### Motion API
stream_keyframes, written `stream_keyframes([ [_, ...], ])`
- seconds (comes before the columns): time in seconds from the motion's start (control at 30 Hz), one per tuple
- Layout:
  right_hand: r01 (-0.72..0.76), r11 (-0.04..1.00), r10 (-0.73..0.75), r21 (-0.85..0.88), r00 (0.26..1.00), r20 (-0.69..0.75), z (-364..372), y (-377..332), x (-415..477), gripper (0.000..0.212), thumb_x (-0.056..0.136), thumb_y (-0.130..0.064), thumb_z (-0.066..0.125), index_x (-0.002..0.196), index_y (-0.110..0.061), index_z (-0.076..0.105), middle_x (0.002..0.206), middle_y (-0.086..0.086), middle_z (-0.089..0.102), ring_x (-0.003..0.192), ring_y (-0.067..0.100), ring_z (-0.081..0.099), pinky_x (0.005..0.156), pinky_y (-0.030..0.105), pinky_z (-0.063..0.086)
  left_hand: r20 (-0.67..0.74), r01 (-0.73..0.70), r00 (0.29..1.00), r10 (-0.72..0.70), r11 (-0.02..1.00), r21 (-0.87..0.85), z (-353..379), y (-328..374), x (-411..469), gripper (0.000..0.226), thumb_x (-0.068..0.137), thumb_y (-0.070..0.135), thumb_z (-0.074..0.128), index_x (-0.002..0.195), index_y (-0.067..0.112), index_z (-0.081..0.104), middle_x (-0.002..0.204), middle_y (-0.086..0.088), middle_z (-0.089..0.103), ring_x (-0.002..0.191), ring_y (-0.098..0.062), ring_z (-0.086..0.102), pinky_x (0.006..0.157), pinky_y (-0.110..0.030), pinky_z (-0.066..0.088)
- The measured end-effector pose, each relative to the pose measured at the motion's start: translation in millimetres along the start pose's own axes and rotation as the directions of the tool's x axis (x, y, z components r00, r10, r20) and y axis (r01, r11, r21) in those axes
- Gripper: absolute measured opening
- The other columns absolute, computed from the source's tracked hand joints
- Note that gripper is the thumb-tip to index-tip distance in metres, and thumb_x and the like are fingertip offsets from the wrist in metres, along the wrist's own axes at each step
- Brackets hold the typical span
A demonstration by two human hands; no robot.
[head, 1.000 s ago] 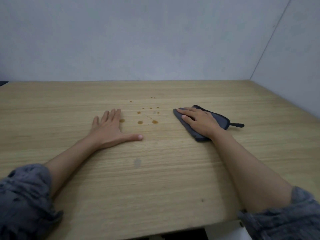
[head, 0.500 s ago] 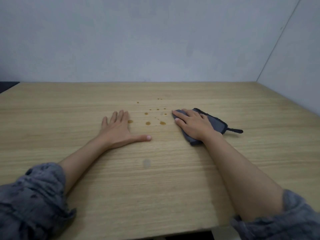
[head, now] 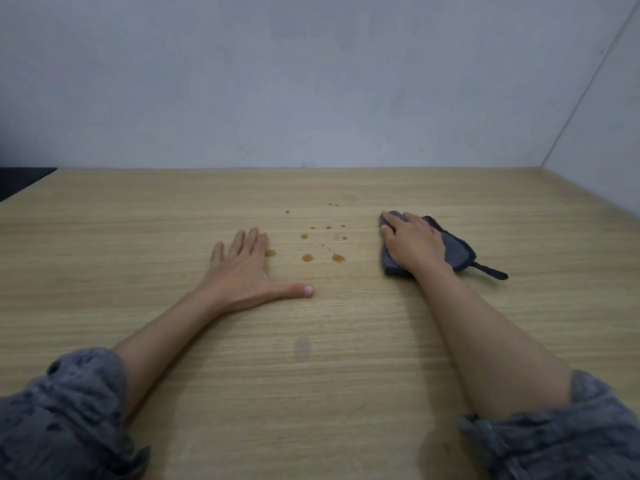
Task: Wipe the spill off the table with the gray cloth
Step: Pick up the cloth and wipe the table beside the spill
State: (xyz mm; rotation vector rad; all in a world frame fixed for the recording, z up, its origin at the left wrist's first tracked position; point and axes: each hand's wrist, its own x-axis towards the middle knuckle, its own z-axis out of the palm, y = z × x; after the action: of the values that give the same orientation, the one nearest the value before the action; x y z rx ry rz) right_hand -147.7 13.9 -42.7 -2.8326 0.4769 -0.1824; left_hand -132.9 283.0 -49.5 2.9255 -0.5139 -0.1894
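Observation:
A spill (head: 322, 239) of several small brown drops lies scattered on the wooden table (head: 311, 393), a little beyond its middle. Just left of the drops, my left hand (head: 249, 268) rests flat with its fingers apart, holding nothing; its fingertips almost touch the leftmost drop. The gray cloth (head: 455, 249) lies bunched on the table to the right of the spill, a dark loop (head: 491, 271) sticking out at its right end. My right hand (head: 414, 245) presses down on the cloth and covers most of it, fingers curled over its left edge. A bare gap separates cloth and drops.
A faint gray smudge (head: 303, 347) marks the table nearer to me. Pale walls (head: 311, 81) close the table's far and right sides. A dark surface (head: 20, 178) shows at the far left edge. Both forearms lie over the near half of the table.
My right hand slid the cloth left to the edge of the drops, then back a little to the right. My left hand has stayed flat in place.

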Motion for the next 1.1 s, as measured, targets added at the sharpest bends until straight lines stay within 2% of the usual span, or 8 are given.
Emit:
stream_keyframes([
  [0.27, -0.206, 0.979, 0.198, 0.001, 0.940, -0.279, -10.1, 19.8, -22.0, 0.036, 0.097, -0.016, 0.039, 0.129, -0.015, 0.055, 0.131, 0.016, 0.054, 0.121, 0.032, 0.047, 0.100, 0.042, 0.036, -0.018, -0.008, 1.000, 0.008, 1.000, -0.011, -0.8, -0.1, -1.2, 0.149, 0.032, 0.102, 0.024, 0.151, 0.016, -0.001, 0.162, -0.003, -0.007, 0.149, -0.020, -0.006, 0.119, -0.051, -0.002],
  [0.43, -0.157, 0.863, 0.409, 0.480, 0.774, -0.484, -38.8, 62.0, -22.7, 0.034, 0.097, -0.012, 0.045, 0.128, -0.013, 0.058, 0.131, 0.016, 0.056, 0.122, 0.032, 0.050, 0.102, 0.039, 0.040, -0.027, -0.012, 1.000, 0.012, 1.000, -0.022, -1.2, 0.9, -2.7, 0.153, 0.027, 0.103, 0.021, 0.151, 0.015, 0.000, 0.162, -0.004, -0.006, 0.149, -0.021, -0.005, 0.119, -0.052, -0.001],
  [0.53, -0.107, 0.800, 0.476, 0.591, 0.713, -0.515, -61.1, 74.2, -15.4, 0.037, 0.095, -0.010, 0.047, 0.129, -0.014, 0.059, 0.132, 0.013, 0.059, 0.125, 0.028, 0.052, 0.103, 0.031, 0.039, -0.031, -0.014, 0.999, 0.013, 1.000, -0.027, -2.9, 3.1, -3.4, 0.154, 0.026, 0.103, 0.021, 0.151, 0.014, 0.001, 0.162, -0.005, -0.005, 0.149, -0.021, -0.004, 0.119, -0.052, -0.001],
  [0.67, -0.034, 0.860, 0.320, 0.509, 0.812, -0.488, -67.9, 68.7, -15.7, 0.039, 0.095, -0.015, 0.049, 0.133, -0.014, 0.056, 0.136, 0.013, 0.056, 0.128, 0.029, 0.049, 0.108, 0.034, 0.036, -0.027, -0.016, 1.000, 0.016, 0.999, -0.029, -3.6, 4.1, -4.6, 0.156, 0.024, 0.104, 0.019, 0.151, 0.014, 0.000, 0.162, -0.005, -0.006, 0.149, -0.021, -0.005, 0.119, -0.052, -0.001],
  [0.77, -0.070, 0.924, 0.207, 0.376, 0.918, -0.337, -41.5, 66.0, -22.9, 0.043, 0.097, -0.019, 0.048, 0.140, -0.014, 0.048, 0.143, 0.015, 0.047, 0.132, 0.031, 0.042, 0.109, 0.037, 0.033, -0.008, -0.009, 1.000, 0.009, 0.999, -0.031, -4.1, 3.3, -5.5, 0.156, 0.024, 0.104, 0.019, 0.151, 0.014, -0.002, 0.162, -0.005, -0.007, 0.149, -0.021, -0.006, 0.119, -0.053, -0.001],
  [0.87, -0.125, 0.964, 0.173, 0.234, 0.964, -0.200, -18.9, 60.8, -24.5, 0.047, 0.100, -0.024, 0.039, 0.145, -0.012, 0.039, 0.150, 0.016, 0.036, 0.136, 0.032, 0.034, 0.111, 0.042, 0.030, -0.091, -0.006, 0.996, 0.003, 0.999, -0.033, -5.9, 8.8, -4.4, 0.153, 0.028, 0.104, 0.018, 0.151, 0.016, -0.005, 0.161, -0.004, -0.011, 0.149, -0.020, -0.010, 0.118, -0.053, -0.004],
  [0.97, -0.142, 0.975, 0.169, 0.169, 0.973, -0.157, -15.8, 57.4, -14.9, 0.048, 0.101, -0.024, 0.033, 0.146, -0.010, 0.035, 0.153, 0.015, 0.032, 0.139, 0.032, 0.031, 0.111, 0.042, 0.029, -0.182, -0.236, 0.956, 0.230, 0.972, -0.009, -7.4, 35.8, -10.4, 0.141, 0.037, 0.101, 0.008, 0.151, 0.019, -0.006, 0.161, 0.001, -0.012, 0.147, -0.013, -0.015, 0.119, -0.044, -0.010],
  [1.1, -0.120, 0.984, 0.137, 0.133, 0.981, -0.134, -15.5, 58.9, 2.3, 0.045, 0.101, -0.024, 0.029, 0.143, -0.009, 0.038, 0.151, 0.015, 0.035, 0.137, 0.032, 0.034, 0.110, 0.041, 0.029, 0.012, -0.571, 0.821, 0.571, 0.820, -0.038, 0.2, 94.1, -26.4, 0.113, 0.064, 0.090, 0.026, 0.150, 0.025, -0.007, 0.160, 0.009, -0.014, 0.145, -0.004, -0.015, 0.120, -0.034, -0.011],
])
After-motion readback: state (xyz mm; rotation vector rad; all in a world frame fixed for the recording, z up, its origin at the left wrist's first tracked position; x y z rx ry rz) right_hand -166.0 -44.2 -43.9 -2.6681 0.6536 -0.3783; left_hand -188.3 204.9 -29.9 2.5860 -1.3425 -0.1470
